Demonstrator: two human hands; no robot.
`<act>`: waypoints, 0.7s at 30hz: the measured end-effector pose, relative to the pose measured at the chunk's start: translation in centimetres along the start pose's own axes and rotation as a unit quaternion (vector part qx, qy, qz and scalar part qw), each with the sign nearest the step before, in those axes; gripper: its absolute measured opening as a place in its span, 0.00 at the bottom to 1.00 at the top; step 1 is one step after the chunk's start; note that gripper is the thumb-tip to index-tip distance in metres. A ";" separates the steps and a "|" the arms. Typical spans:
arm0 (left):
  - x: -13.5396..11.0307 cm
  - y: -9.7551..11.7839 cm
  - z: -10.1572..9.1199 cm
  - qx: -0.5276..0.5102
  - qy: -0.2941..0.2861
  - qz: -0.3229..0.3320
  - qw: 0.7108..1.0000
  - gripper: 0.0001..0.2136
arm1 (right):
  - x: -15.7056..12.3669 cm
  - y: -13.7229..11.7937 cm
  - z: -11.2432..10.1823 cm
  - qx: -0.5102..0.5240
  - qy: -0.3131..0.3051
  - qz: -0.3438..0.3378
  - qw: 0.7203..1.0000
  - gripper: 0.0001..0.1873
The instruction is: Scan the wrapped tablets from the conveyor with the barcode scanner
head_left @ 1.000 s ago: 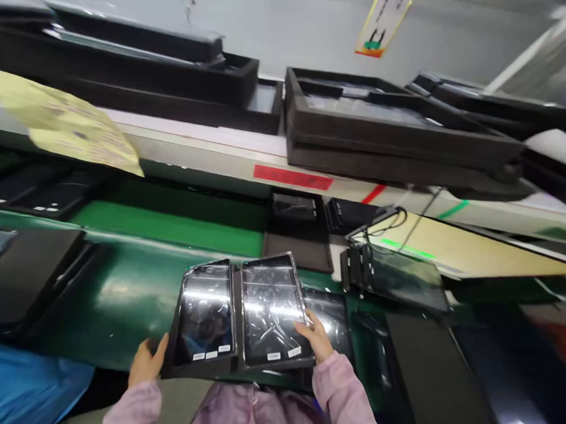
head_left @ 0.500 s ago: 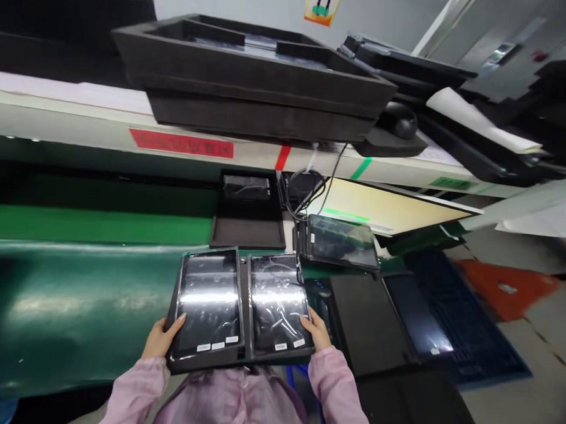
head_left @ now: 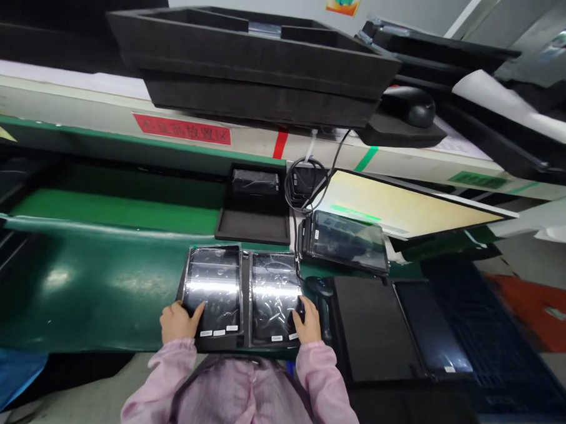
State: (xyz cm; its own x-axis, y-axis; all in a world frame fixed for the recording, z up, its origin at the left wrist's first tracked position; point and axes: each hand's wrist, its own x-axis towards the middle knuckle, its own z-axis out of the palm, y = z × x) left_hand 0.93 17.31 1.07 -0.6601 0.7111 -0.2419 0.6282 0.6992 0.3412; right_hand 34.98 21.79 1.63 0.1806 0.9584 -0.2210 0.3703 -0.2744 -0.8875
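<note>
A black foam tray [head_left: 245,298] lies on the green conveyor belt [head_left: 96,285], close to my body. It holds two glossy tablets side by side in plastic wrap, the left tablet [head_left: 213,284] and the right tablet [head_left: 273,293]. My left hand [head_left: 179,321] grips the tray's near left corner, fingers over the left tablet's lower edge. Gripping the near right corner is my right hand [head_left: 307,321], its fingers curled over the right tablet's edge. Pink sleeves cover both arms.
Behind the tray sit an empty black foam tray [head_left: 254,226], a stack of tablets [head_left: 345,243] with cables, and a tilted monitor [head_left: 405,208]. Dark trays [head_left: 376,328] lie to the right. A shelf above carries stacked black foam trays [head_left: 252,54] and a mouse [head_left: 407,105].
The tray of two tablets came down from being held tilted in the air to lying on the belt. Both hands stayed on its near corners. The view swung right.
</note>
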 end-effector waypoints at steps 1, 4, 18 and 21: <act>-0.1 0.4 0.3 0.009 0.005 -0.021 1.000 0.41 | 0.0 0.1 -0.1 0.008 -0.001 0.009 1.000 0.28; 0.7 1.0 0.7 0.020 -0.004 -0.075 0.997 0.41 | 0.2 0.1 -0.4 0.044 -0.009 0.044 0.998 0.31; 3.0 0.2 -0.1 0.019 -0.099 -0.098 0.990 0.44 | 2.7 -2.4 0.3 0.197 -0.037 0.184 0.962 0.22; 3.1 0.3 -0.4 0.026 -0.104 -0.094 0.990 0.43 | 3.0 -4.4 1.2 0.172 -0.062 0.138 0.973 0.14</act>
State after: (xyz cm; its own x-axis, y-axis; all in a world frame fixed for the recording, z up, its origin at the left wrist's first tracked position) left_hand -1.08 19.64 0.76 -0.6716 0.5643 -0.4801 0.5263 0.8194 0.2271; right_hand 32.78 25.96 4.36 0.1099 0.8594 -0.4994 -0.0084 -0.5016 -0.8650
